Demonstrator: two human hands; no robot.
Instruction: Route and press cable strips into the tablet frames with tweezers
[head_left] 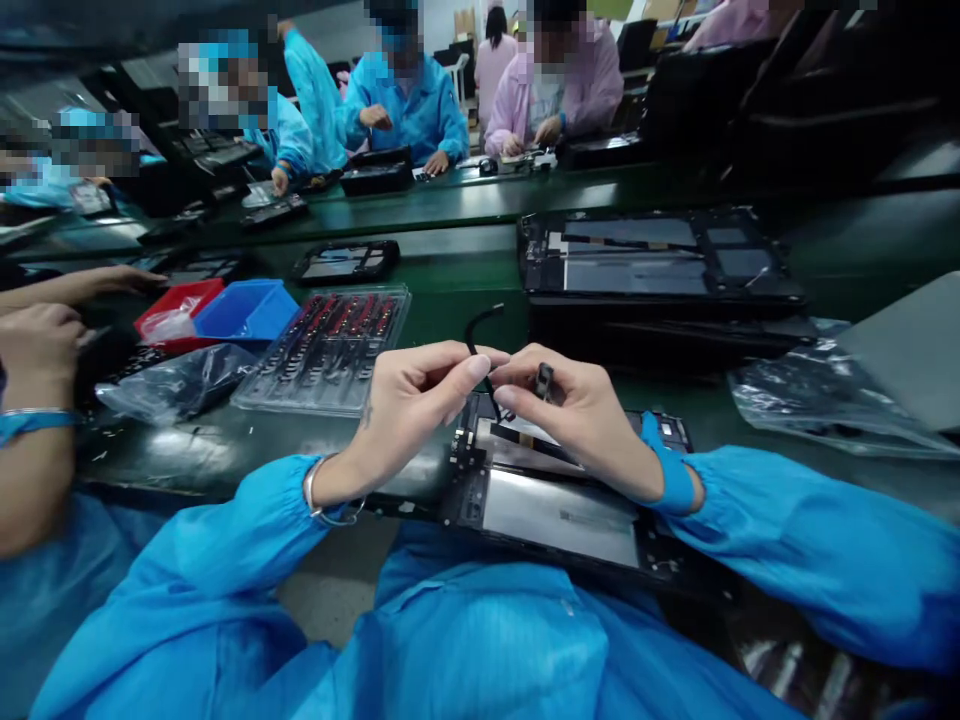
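Note:
My left hand [420, 395] pinches a thin black cable [480, 325] between thumb and fingers; its upper end curves free above the hand. My right hand [574, 415] is closed close beside it, fingertips near the cable's lower part. A small dark metallic piece [544, 380] sticks up between the right fingers; its kind is unclear. Below both hands lies an opened tablet [559, 515], its silver battery and black frame showing. It rests at the bench edge in front of me, partly covered by my right hand.
A clear tray [322, 350] of small parts lies left, beside blue [247, 308] and red [176, 305] bins and a plastic bag [176, 380]. Stacked tablet housings [660, 265] stand behind my right hand. Another bag [817, 390] lies right. A co-worker's arm [37, 400] is close at left.

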